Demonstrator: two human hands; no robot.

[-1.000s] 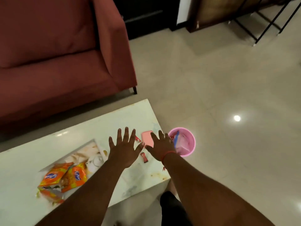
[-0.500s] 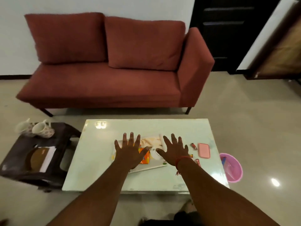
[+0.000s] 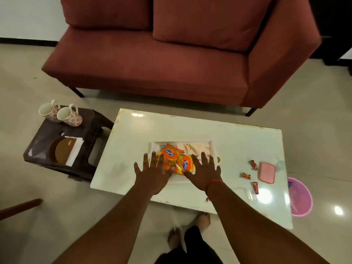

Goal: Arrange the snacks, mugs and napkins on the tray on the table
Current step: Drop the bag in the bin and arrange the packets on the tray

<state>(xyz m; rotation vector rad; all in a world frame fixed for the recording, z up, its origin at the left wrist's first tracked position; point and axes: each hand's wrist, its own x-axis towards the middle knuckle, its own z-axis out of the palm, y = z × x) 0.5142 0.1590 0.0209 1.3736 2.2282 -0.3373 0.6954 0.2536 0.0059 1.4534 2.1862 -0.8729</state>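
A white rectangular tray (image 3: pixel 213 148) lies in the middle of the pale table (image 3: pixel 238 141). Orange snack packets (image 3: pixel 172 153) lie in its left part. My left hand (image 3: pixel 152 173) hovers over the tray's near left corner, fingers spread, holding nothing. My right hand (image 3: pixel 204 169) is spread over the tray's near edge, also holding nothing. Two flowered mugs (image 3: pixel 60 113) lie on their sides on the dark side table (image 3: pixel 45 130) at the left. White napkins (image 3: pixel 74 149) lie there under a brown round lid (image 3: pixel 62 152). Three small red candies (image 3: pixel 246 175) lie to the right of the tray.
A pink case (image 3: pixel 266 172) lies near the table's right end. On the floor beyond that end stands a pink bin (image 3: pixel 300 199). A red sofa (image 3: pixel 162 60) runs behind the table. My bare feet (image 3: pixel 203 220) are at the table's near edge.
The view has swung from the table's right end and bin to the whole table, then lowered closer. Both hands stay spread and now hover over the tray.
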